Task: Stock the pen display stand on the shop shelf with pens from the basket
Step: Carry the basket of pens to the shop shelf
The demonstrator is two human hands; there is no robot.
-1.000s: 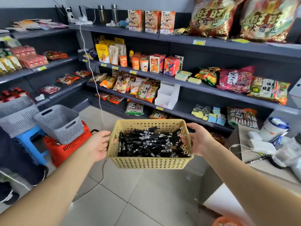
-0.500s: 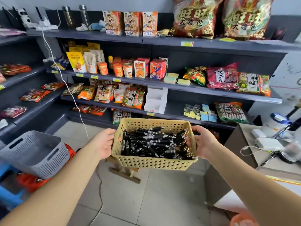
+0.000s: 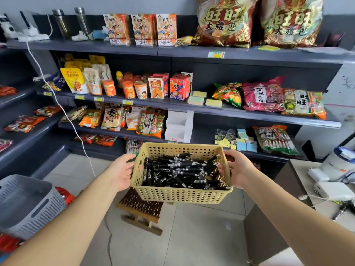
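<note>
Over tiled shop floor [image 3: 192, 237], our left hand [image 3: 120, 173] and right hand [image 3: 240, 169] grip one basket [image 3: 180, 196] of pens [image 3: 182, 173] before one display stand [image 3: 178, 127].

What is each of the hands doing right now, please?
Left hand: grips the left end of the yellow basket.
Right hand: grips the basket's right end.

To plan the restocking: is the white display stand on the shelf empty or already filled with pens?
Empty: the white display stand shows only bare white tiers; all visible pens lie in the yellow basket.
</note>
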